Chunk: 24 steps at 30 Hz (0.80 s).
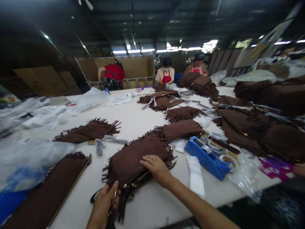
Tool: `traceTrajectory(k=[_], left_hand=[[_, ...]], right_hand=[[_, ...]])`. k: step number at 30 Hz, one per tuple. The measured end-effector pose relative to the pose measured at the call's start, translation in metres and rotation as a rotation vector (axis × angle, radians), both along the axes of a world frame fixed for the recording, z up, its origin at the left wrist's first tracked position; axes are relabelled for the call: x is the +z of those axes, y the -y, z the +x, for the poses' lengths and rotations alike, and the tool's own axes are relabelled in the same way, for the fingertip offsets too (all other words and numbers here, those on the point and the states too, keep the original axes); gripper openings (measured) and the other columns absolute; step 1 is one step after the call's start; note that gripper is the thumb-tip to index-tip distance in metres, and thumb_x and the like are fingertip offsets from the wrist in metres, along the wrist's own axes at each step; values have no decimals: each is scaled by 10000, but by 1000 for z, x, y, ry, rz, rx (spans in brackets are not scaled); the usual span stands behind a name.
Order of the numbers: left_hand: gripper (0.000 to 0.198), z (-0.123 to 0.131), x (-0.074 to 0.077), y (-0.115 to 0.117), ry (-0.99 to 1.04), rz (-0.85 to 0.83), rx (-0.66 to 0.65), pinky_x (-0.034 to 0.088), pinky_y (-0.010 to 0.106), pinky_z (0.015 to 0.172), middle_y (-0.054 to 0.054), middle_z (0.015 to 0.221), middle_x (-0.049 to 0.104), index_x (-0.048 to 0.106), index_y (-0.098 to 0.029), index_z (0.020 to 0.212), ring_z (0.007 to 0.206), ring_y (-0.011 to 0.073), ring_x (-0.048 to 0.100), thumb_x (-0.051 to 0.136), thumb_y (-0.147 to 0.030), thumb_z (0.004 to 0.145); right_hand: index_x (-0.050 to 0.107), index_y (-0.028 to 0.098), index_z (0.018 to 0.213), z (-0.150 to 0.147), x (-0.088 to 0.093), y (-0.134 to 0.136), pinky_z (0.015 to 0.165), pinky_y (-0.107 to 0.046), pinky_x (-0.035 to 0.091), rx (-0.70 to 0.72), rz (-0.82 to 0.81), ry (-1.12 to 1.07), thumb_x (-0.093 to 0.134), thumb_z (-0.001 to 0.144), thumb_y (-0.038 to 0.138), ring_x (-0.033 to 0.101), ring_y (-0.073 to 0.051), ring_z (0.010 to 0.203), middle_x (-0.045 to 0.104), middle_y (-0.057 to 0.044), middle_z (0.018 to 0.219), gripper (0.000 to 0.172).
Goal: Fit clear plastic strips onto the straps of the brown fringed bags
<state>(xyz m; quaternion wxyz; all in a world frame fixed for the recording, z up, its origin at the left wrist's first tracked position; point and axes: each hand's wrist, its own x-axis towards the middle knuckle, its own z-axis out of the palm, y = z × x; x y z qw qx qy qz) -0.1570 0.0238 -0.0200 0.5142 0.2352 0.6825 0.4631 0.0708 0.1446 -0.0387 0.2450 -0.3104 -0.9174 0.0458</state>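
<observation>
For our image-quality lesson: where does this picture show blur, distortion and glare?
Head view: edges smear and bend, blurring the plastic bags at left; ceiling lights glare against a dark roof; the central brown bag is fairly sharp.

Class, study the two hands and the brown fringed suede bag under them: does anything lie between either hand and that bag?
Nothing visible does. The right hand lies flat on the brown fringed suede bag, and the left hand grips its near end. The blue plastic tape dispenser sits apart, to the right.
</observation>
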Motion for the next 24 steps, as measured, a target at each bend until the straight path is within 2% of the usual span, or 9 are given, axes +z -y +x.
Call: traceTrajectory(k=[2, 4, 7, 9, 12, 15, 19, 22, 24], left_hand=[[434, 1, 7, 7, -2, 45, 5, 352, 185, 396, -30, 556, 577, 572, -171, 777, 423, 80, 455, 681, -583, 693], [419, 0, 12, 15, -12, 89, 2, 385, 190, 417, 0, 724, 644, 579, -169, 873, 469, 76, 499, 668, -550, 724], [439, -5, 14, 31, -17, 108, -30, 396, 192, 432, 24, 849, 661, 563, -166, 1014, 504, 76, 527, 694, -472, 728], [447, -8, 11, 41, -8, 89, -70, 406, 200, 450, 32, 848, 661, 551, -152, 1039, 517, 82, 535, 702, -439, 731], [412, -12, 7, 49, -32, 87, -93, 427, 212, 491, 40, 843, 662, 558, -140, 1028, 556, 97, 558, 681, -424, 756], [450, -12, 8, 50, -96, 115, -55, 477, 237, 584, 48, 868, 677, 567, -147, 1087, 633, 123, 606, 680, -425, 751], [526, -6, 13, 60, -349, 129, -8, 508, 365, 858, 98, 1107, 670, 581, -180, 1155, 937, 233, 653, 650, -484, 731], [486, 0, 6, 70, -701, 78, 72, 475, 453, 946, 65, 1185, 648, 633, -247, 1103, 998, 290, 635, 588, -565, 738], [443, 4, -6, 69, -597, 103, 78, 521, 414, 902, 35, 1091, 699, 676, -260, 1004, 1021, 306, 635, 571, -597, 737]], right_hand=[[466, 216, 1375, 10, 10, 4, 1081, -418, 365, 32, -27, 17, 461, 876, 55, 451, -218, 1286, 523, -80, 1388, 524], [470, 206, 1372, 24, 18, 13, 1091, -432, 348, -18, -45, -40, 440, 882, 55, 439, -228, 1293, 514, -96, 1390, 514], [546, 198, 1283, 41, 22, 35, 1024, -412, 411, -189, -121, -252, 433, 922, 120, 539, -226, 1169, 616, -103, 1244, 387], [598, 211, 1190, 43, 20, 55, 945, -368, 462, -223, -246, -383, 440, 937, 164, 600, -209, 1053, 672, -80, 1114, 301], [632, 242, 1116, 20, 15, 84, 893, -307, 482, -133, -491, -484, 462, 941, 212, 624, -186, 1010, 686, -45, 1076, 245], [605, 262, 1184, -23, 13, 105, 826, -266, 491, -90, -666, -504, 540, 906, 254, 649, -172, 926, 701, -19, 1022, 286], [605, 272, 1136, -69, 15, 117, 607, -210, 444, -261, -790, -467, 641, 830, 289, 640, -141, 660, 686, 41, 734, 309], [643, 268, 987, -82, 16, 117, 608, -214, 415, -401, -742, -418, 657, 787, 279, 646, -146, 658, 685, 47, 696, 201], [655, 255, 921, -85, 15, 114, 596, -218, 406, -433, -751, -382, 671, 748, 303, 651, -154, 661, 700, 39, 708, 180]])
